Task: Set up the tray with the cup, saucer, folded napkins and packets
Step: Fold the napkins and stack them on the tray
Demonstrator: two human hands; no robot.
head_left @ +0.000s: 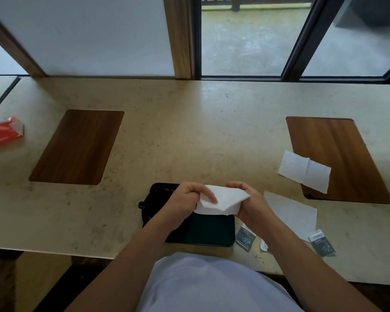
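Nearest you, right of your hands, two dark printed packets (245,237) (322,243) lie flat on the pale speckled worktop (189,131), with a thin white sheet (293,212) between them. Your left hand (189,199) and right hand (245,202) are both pinched on one soft white napkin (221,202), partly folded, held just above the black rounded tray (209,230). Under your left hand a dark round shape sits in the tray, too hidden to name. Farther right, a creased napkin (304,171) overlaps a wood-grain mat (342,154). Far left lie a second mat (77,147) and a crumpled red pack (3,132).
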